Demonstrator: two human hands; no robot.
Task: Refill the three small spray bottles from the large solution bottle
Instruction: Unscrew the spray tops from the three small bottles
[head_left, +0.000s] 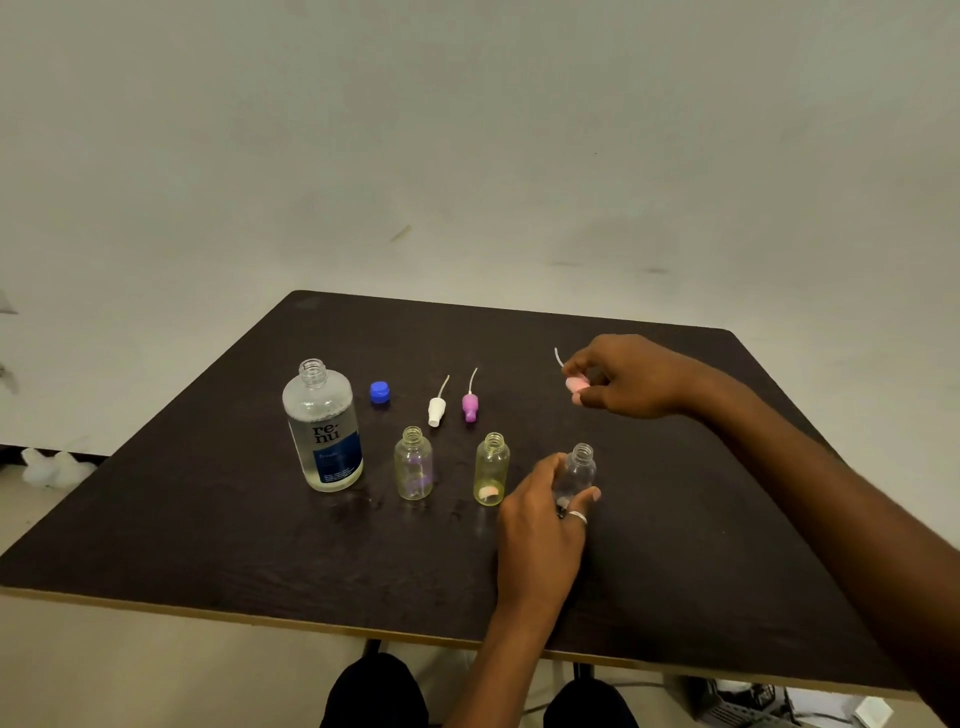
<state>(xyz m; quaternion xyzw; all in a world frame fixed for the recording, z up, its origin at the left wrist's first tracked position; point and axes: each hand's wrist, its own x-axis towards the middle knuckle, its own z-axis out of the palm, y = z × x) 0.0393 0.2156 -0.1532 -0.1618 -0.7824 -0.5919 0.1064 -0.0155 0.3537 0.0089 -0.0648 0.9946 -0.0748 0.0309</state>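
The clear small bottle is seen upright on the table, uncapped, at the right end of the row of three, with the left hand curled round its lower body. Its pink spray head is pinched in the right hand, held beyond the bottle with the dip tube pointing up. To the left, the yellow small bottle and the tinted small bottle are left open and unheld. That is where a spill could be caused: light, narrow-necked bottles could be knocked over by a reaching arm, or overshot when the large solution bottle, open and well apart at far left, is tipped. The large bottle is touched by neither hand.
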